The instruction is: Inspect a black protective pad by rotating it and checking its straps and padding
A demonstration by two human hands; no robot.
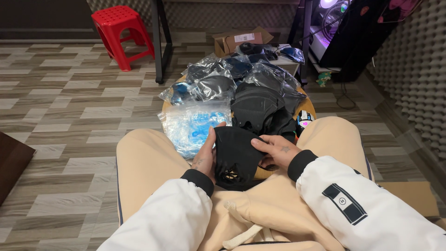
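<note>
Clear plastic packets (204, 93) heaped on table — cardboard box (232, 41) behind.

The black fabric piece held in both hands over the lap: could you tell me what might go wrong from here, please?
1. The black fabric piece is pinched only at its edges by the left hand and right hand; it may slip onto the lap.
2. The heap of clear plastic bags overhangs the small round table; a knee nudge could spill some onto the floor.
3. Loose black pieces lie close by, so mix-ups seem possible.
</note>
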